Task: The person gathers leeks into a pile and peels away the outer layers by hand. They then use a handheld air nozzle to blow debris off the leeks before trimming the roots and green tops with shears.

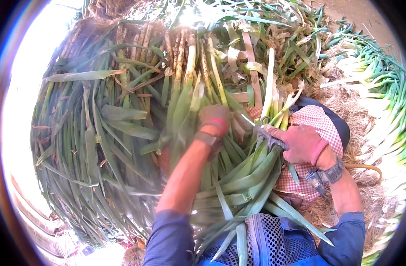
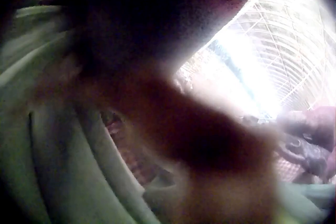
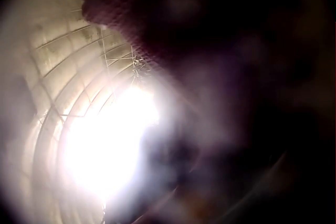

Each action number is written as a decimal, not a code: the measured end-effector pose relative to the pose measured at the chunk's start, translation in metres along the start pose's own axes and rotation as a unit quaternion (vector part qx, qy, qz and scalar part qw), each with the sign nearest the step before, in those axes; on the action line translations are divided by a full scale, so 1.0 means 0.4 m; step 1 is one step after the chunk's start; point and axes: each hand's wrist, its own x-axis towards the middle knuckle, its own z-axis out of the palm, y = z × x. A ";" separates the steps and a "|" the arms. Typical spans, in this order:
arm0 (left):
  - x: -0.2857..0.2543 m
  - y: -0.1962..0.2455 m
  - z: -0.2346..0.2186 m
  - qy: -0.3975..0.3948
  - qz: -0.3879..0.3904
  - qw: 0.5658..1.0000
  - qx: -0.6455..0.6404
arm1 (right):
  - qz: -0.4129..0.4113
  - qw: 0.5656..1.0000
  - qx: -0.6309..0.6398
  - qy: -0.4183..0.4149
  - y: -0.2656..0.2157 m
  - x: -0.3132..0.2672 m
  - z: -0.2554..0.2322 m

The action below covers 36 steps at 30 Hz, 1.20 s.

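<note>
In the head view, my left hand (image 1: pixel 215 119), in a reddish glove, lies over the long green leaves beside a pale leek stalk (image 1: pixel 190 60) in the heap. Its fingers are hidden under the hand, and I cannot tell whether they grip a leaf. Leaves just left of it are blurred. My right hand (image 1: pixel 300 142), in a pink glove with dark grey fingers, grips a few leeks (image 1: pixel 268 84), white ends up and leaves draping down toward the lap. A thin pale pointed piece juts out by its fingertips. Both wrist views are dark and blurred; the left one shows the right glove (image 2: pixel 304 153).
A large heap of leeks (image 1: pixel 101 133) fills the left side, roots away from me. Trimmed leaves (image 1: pixel 291 40) lie at the back. Cleaned leeks (image 1: pixel 376 84) line the right edge beside cut roots (image 1: pixel 360 115). Red checked cloth (image 1: pixel 311 117) lies behind the right hand.
</note>
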 end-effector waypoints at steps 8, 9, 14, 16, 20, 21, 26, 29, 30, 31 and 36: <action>-0.010 -0.076 -0.093 0.002 -0.045 0.911 -0.410 | 0.000 1.000 0.000 -0.023 -0.004 -0.008 0.013; -0.021 -0.086 -0.115 0.001 -0.042 0.859 -0.510 | -0.008 1.000 0.002 -0.013 -0.005 -0.005 0.013; -0.038 -0.108 -0.141 -0.002 -0.071 0.773 -0.631 | -0.025 1.000 -0.003 -0.001 -0.005 0.009 0.018; -0.040 -0.117 -0.130 -0.005 -0.055 0.757 -0.651 | -0.027 0.999 -0.013 -0.020 -0.011 0.025 0.005; -0.024 -0.128 -0.079 0.021 -0.071 0.758 -0.648 | -0.015 0.997 -0.019 -0.072 -0.042 0.069 -0.020; -0.022 -0.128 -0.077 0.020 -0.066 0.786 -0.615 | -0.016 0.998 -0.026 -0.048 -0.043 0.085 -0.021; -0.005 -0.108 -0.057 0.028 -0.041 0.841 -0.538 | -0.003 0.999 -0.033 0.040 -0.006 0.174 -0.024; -0.008 -0.076 -0.054 0.092 -0.035 0.883 -0.460 | 0.008 0.998 -0.026 0.062 0.016 0.236 -0.029; -0.003 -0.062 -0.051 0.094 -0.036 0.883 -0.459 | 0.011 0.996 -0.019 0.083 0.018 0.256 -0.038; 0.002 -0.047 -0.048 0.129 -0.044 0.893 -0.430 | 0.019 0.997 -0.001 0.073 0.019 0.280 -0.050; 0.041 0.005 -0.013 0.172 -0.091 0.942 -0.272 | 0.057 0.995 0.030 0.075 0.016 0.402 -0.102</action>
